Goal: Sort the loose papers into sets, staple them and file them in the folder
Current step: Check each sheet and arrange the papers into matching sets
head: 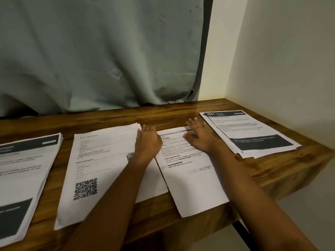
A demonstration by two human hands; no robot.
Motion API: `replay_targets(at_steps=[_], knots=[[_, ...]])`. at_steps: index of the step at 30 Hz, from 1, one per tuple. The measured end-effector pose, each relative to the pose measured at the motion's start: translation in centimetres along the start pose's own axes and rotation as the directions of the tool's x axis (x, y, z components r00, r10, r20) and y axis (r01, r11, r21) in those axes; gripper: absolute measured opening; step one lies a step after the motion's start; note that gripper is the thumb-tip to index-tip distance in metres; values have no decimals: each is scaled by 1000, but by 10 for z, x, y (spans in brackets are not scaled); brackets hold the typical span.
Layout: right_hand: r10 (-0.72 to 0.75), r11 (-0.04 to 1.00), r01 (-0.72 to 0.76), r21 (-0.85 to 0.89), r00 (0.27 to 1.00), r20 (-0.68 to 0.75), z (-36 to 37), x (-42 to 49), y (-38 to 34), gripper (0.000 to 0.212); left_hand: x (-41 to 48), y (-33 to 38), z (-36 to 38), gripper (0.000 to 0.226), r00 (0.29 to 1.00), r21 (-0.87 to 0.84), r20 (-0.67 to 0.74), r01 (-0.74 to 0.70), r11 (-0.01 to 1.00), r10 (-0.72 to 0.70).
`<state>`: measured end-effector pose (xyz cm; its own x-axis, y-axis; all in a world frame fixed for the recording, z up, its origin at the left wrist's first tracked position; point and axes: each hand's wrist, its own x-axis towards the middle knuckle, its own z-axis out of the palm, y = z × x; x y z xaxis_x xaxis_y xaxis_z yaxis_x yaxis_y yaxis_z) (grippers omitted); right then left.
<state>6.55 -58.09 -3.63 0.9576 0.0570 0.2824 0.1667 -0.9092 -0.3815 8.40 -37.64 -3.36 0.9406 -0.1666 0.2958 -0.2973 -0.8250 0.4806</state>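
The left hand [147, 140] and right hand [199, 137] lie flat, fingers straight, on the middle papers [192, 182]. A left pile [23, 169] and a right pile [253, 131] sit beside them on the desk [181, 113].

- A brown wooden table [272, 171] holds four lots of paper.
- The pile with the square code [101, 169] lies under the left hand [147, 142] and spreads out to that hand's left.
- A sheet with writing [192, 182] lies flat under the right hand [201, 136].
- A pile with a dark block [253, 136] sits just right of the right hand.
- Another dark-block pile [27, 169] lies far left of the left hand.
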Motion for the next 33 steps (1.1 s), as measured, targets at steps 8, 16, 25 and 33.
replay_targets(at_steps=[8, 16, 25, 33], knots=[[27, 994, -42, 105, 989, 145, 8, 0, -7, 48, 14, -35, -3, 42, 995, -38, 87, 55, 998, -52], [7, 998, 6, -66, 981, 193, -14, 6, -35, 56, 16, -34, 0, 35, 993, -200, 34, 119, 972, -114], [-69, 943, 71, 326, 997, -20, 32, 37, -59, 43, 11, -27, -6, 15, 976, -430, -149, 78, 899, -157], [-26, 835, 74, 545, 995, -95, 36, 33, -66, 28, 16, -28, -4, 14, 972, -473, -165, 71, 878, -168]])
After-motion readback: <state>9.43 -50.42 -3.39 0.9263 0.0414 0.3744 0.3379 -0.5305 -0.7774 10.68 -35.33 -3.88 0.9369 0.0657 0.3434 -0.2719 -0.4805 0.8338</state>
